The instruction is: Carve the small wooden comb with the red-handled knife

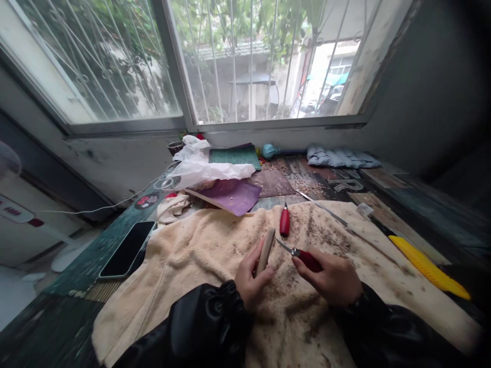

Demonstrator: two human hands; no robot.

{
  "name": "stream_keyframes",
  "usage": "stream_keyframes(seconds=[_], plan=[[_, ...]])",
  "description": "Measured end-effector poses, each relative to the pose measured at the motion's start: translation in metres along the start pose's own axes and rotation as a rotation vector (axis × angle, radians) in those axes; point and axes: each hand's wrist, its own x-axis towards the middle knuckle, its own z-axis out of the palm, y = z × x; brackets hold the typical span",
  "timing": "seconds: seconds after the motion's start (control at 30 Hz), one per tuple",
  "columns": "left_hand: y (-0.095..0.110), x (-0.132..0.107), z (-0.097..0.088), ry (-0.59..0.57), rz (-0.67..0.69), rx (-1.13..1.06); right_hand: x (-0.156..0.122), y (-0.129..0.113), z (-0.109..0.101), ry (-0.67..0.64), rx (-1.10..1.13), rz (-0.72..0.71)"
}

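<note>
My left hand (251, 278) is closed round a pale wooden stick (266, 249), holding it nearly upright over a cream towel (192, 255). My right hand (330, 278) grips a red-handled carving knife (303, 256); its thin blade points left and its tip sits close to the stick's side. A second red-handled tool (284, 221) lies on the towel just beyond the stick. Wood shavings are scattered over the towel around both hands. Black sleeves cover both forearms.
A dark phone (126, 249) lies at the towel's left edge. A yellow object (427, 266) lies at the right. Behind are a purple sheet (233, 195), a white plastic bag (199, 166), a green cutting mat (235, 155), a grey cloth (341, 157) and a barred window (230, 61).
</note>
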Motion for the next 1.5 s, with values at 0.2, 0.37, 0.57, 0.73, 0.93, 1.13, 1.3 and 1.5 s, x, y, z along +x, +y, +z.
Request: stream_keyframes(seconds=[0.2, 0.37, 0.57, 0.73, 0.93, 1.13, 1.3, 1.5], plan=[[0.0, -0.002, 0.004, 0.065, -0.002, 0.03, -0.002, -0.003, 0.0, -0.003, 0.041, 0.014], [-0.006, -0.002, 0.007, 0.159, -0.028, 0.047, -0.004, -0.003, 0.005, -0.1, 0.06, -0.064], [-0.009, 0.0, 0.006, 0.174, -0.043, 0.12, -0.006, 0.002, 0.009, -0.253, 0.105, -0.161], [-0.003, 0.0, 0.007, 0.155, -0.046, 0.145, -0.004, 0.008, 0.01, -0.335, 0.109, -0.182], [0.001, 0.0, 0.007, 0.134, -0.01, 0.199, -0.003, 0.008, 0.009, -0.376, 0.107, -0.194], [0.008, -0.002, 0.006, 0.106, -0.048, 0.236, -0.002, 0.007, 0.008, -0.396, 0.12, -0.185], [0.006, -0.002, 0.006, 0.103, -0.038, 0.236, -0.003, 0.005, 0.007, -0.376, 0.123, -0.16], [0.0, -0.003, 0.007, 0.124, -0.029, 0.192, -0.003, 0.004, 0.007, -0.337, 0.103, -0.18]])
